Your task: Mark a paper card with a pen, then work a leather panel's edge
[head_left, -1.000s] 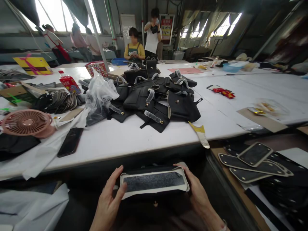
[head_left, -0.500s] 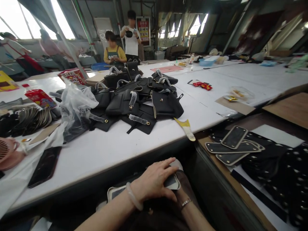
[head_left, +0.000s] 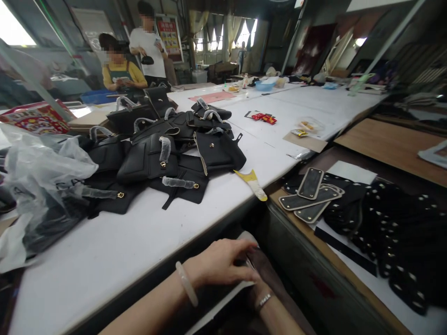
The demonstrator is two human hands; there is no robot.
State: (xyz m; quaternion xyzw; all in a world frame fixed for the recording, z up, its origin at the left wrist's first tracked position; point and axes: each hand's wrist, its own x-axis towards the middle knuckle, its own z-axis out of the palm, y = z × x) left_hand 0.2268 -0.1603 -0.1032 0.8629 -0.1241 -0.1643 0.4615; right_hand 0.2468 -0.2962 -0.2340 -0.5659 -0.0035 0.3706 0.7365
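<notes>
Over my lap, my left hand (head_left: 220,263) has its fingers bent and closed at the end of a flat panel with a pale edge (head_left: 225,303). A pale bracelet circles that wrist. My right hand (head_left: 257,287) meets it from the other side, at the same end of the panel. Most of the right fingers are hidden behind the left hand. The panel is tilted, so mainly its thin light edge shows. Several similar dark panels with pale borders and metal studs (head_left: 312,183) lie stacked to the right.
Black handbags (head_left: 150,156) with wrapped handles are heaped on the white table (head_left: 115,260). A clear plastic bag (head_left: 45,181) lies at left, a yellow-and-white piece (head_left: 252,184) near the table edge. Studded black material (head_left: 387,232) lies right. Two people stand beyond the table.
My view has swung to the right. The panel has tipped from lying face up to nearly edge-on, and my left fingers have gone from spread over it to bent around its end.
</notes>
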